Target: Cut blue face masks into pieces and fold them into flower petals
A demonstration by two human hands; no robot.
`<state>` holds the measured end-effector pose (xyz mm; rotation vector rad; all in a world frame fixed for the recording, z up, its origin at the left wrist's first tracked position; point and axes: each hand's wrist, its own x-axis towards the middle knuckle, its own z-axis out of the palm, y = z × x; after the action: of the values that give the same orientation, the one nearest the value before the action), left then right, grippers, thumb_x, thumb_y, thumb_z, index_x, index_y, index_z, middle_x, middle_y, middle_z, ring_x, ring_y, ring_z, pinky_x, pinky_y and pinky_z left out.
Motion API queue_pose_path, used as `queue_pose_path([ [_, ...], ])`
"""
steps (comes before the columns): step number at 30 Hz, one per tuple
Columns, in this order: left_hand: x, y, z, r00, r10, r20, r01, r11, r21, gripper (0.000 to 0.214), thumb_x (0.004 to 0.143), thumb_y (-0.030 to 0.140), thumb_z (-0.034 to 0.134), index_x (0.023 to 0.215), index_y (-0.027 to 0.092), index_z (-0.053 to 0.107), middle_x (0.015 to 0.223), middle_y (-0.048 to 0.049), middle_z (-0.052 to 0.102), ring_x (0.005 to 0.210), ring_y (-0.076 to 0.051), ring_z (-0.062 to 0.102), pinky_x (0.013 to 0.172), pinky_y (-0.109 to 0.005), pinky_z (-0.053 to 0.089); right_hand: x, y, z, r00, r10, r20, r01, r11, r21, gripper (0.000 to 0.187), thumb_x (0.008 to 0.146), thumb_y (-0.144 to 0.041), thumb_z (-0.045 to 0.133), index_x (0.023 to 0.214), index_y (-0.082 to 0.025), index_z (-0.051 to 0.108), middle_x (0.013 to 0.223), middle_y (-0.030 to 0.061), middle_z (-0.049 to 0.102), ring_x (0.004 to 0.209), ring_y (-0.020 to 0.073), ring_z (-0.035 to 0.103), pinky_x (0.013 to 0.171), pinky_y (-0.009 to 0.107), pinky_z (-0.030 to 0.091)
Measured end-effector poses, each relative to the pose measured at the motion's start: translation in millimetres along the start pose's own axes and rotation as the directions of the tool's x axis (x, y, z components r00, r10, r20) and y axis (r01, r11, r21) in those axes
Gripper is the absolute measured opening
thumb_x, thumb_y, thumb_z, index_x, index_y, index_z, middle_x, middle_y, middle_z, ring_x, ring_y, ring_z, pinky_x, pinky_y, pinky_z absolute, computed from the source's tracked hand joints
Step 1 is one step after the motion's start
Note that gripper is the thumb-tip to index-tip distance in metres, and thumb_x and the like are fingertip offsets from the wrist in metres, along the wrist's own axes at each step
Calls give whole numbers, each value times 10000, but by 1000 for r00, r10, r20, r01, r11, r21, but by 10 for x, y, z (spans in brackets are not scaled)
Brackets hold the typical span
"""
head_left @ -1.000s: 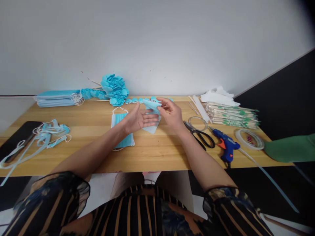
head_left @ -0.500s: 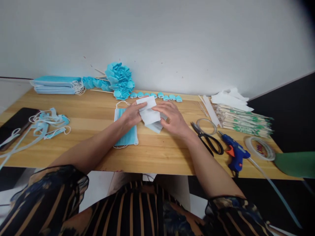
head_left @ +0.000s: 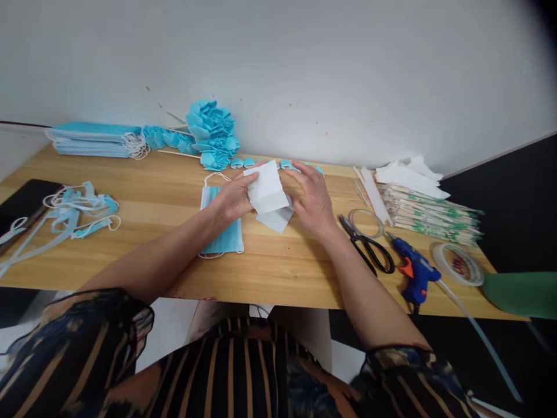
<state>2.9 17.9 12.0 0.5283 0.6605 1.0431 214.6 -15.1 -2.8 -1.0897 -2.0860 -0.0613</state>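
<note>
A creased white sheet, thin like a mask lining, is gripped by its left edge in my left hand, thumb on top. My right hand is at the sheet's right side with its fingers spread apart. Its thumb is close to the sheet's lower right corner; whether they touch I cannot tell. Beneath, a second pale piece shows on or just above the table. A blue face mask lies flat under my left wrist, partly covered by it.
Behind my hands are small blue folded pieces and blue fabric flowers on sticks. Stacked masks, cut strips and a phone lie left. Scissors, a glue gun, tape and wrapped sticks lie right.
My right hand's fingers have come off the white sheet and opened out to the right. My left hand still holds the sheet. The view has shifted slightly.
</note>
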Motion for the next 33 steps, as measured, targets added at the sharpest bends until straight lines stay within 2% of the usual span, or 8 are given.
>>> queue_pose_path([
  [3, -13, 0, 8, 1000, -11, -2, 11, 999, -40, 482, 987, 116, 538, 1462, 201, 558, 1243, -85, 773, 985, -180, 757, 988, -350, 598, 7, -10, -7, 1000, -20, -5, 21, 1000, 20, 541, 985, -202, 541, 1491, -379, 469, 1564, 56, 543, 1473, 304, 481, 1228, 595, 395],
  [5, 0, -8, -6, 1000, 1, -10, -2, 999, -49, 460, 991, 118, 534, 1441, 203, 579, 1235, -80, 775, 1001, -187, 755, 992, -354, 590, 17, -30, -13, 999, -38, 15, 38, 999, 38, 485, 975, -209, 566, 1424, -391, 537, 1559, 34, 547, 1470, 312, 482, 1221, 609, 394],
  [8, 48, -28, -47, 1000, 27, -14, -28, 999, -34, 409, 987, 135, 562, 1390, 171, 620, 1213, -102, 781, 1071, -220, 746, 1029, -375, 568, 30, -45, -8, 997, -70, 31, 68, 995, 66, 284, 966, -198, 609, 1168, -381, 690, 1502, -6, 591, 1437, 307, 504, 1199, 603, 409],
  [12, 111, -38, -91, 997, 77, -20, -77, 997, -16, 331, 977, 154, 615, 1306, 150, 658, 1135, -106, 796, 1092, -239, 748, 1048, -385, 561, 32, -23, 11, 993, -114, 11, 112, 986, 121, 87, 944, -265, 723, 905, -340, 743, 1371, -22, 666, 1329, 288, 570, 1162, 560, 432],
  [20, 43, 36, -27, 980, 198, -23, -197, 980, 38, 182, 1000, 150, 581, 1125, 144, 713, 1156, -112, 783, 1212, -275, 717, 1071, -449, 564, 19, -14, 27, 995, -68, 76, 49, 973, 223, 89, 933, -366, 754, 854, -340, 786, 1255, 1, 699, 1246, 270, 586, 1110, 534, 474],
  [25, 37, 14, -20, 967, 255, -26, -250, 961, 115, 84, 952, 204, 693, 977, 133, 730, 1033, -98, 798, 1091, -244, 752, 992, -365, 593, 15, -61, 16, 998, -32, 56, 15, 957, 290, 125, 956, -391, 719, 883, -340, 807, 1368, 10, 671, 1335, 294, 556, 1109, 562, 486],
  [29, -32, -71, 16, 980, 189, 58, -196, 967, 161, 145, 930, 237, 733, 1043, 147, 746, 974, -68, 801, 938, -200, 772, 877, -322, 612, 9, -117, -14, 995, 96, 17, -96, 933, 347, 134, 956, -402, 709, 904, -327, 808, 1448, 16, 636, 1402, 305, 524, 1060, 555, 528],
  [33, -134, -165, 75, 985, 99, 141, -126, 972, 198, 226, 921, 292, 753, 1090, 144, 767, 973, -79, 807, 883, -188, 769, 814, -292, 607, 19, -132, -39, 970, 230, -80, -183, 904, 387, 121, 918, -407, 750, 880, -298, 788, 1351, 40, 681, 1303, 283, 613, 1121, 554, 486],
])
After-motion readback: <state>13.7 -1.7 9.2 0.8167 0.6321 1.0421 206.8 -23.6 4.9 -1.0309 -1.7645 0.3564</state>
